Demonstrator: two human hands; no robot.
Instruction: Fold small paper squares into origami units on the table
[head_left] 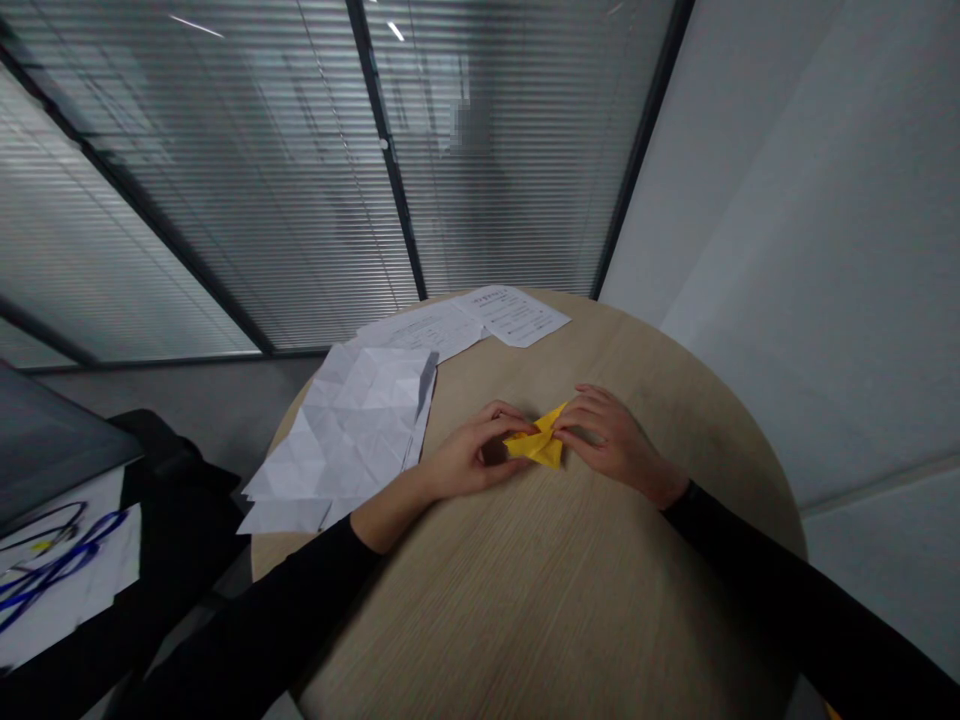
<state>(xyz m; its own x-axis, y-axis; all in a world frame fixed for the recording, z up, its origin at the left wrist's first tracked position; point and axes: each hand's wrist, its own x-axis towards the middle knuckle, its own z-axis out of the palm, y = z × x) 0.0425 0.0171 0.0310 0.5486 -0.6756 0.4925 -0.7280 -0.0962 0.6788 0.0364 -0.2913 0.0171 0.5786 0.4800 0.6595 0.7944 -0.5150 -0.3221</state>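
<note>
A small yellow piece of folded paper (546, 448), with pointed corners sticking out, is held between my two hands just over the round wooden table (525, 590). My left hand (472, 452) grips its left end between thumb and fingers. On the other side, my right hand (606, 432) pinches the paper's upper right part with thumb and forefinger. The fingertips hide some of the folds, so the exact folded shape cannot be made out.
Creased white sheets (360, 420) lie stacked on the table's left side. Printed pages (517, 315) rest at its far edge. A black chair (180, 530) stands left, near papers with a blue cord (67, 565). Blinds (510, 200) and a white wall (847, 250) border the table.
</note>
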